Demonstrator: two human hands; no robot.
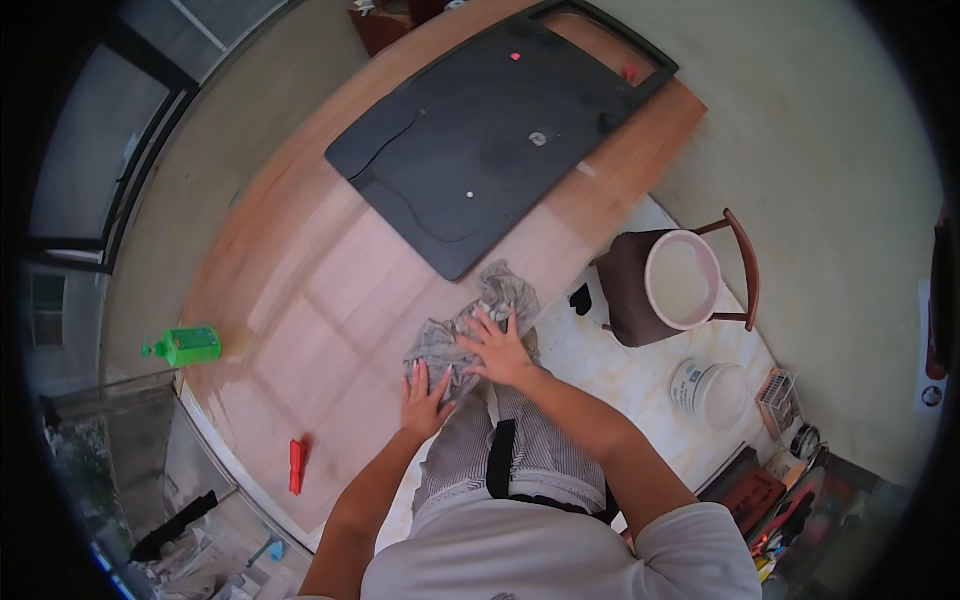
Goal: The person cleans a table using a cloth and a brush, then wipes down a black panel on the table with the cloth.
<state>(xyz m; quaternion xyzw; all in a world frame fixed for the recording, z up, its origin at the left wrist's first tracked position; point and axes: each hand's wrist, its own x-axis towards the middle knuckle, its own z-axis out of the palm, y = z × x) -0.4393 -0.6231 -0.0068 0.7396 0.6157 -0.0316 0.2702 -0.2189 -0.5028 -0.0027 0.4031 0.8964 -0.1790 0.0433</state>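
Note:
A crumpled grey cloth (440, 340) lies at the near edge of a pinkish wooden table (330, 240), right in front of my body. My left hand (425, 402) rests on the lower left part of this cloth with its fingers stretched out. Farther right and a little higher, my right hand (497, 350) presses on the cloth, fingers spread apart. Beyond the cloth, a large dark grey panel (460, 130) with an open frame at its far end lies flat on the table. The tabletop shows pale streaks and shiny patches.
A green pump bottle (192, 346) is at the table's left edge, and a small red object (297, 466) lies nearer me. To the right, a pink basin (683, 280) of cloudy liquid sits on a chair (630, 290). A white bucket (722, 393) stands on the floor near a wire basket (778, 400).

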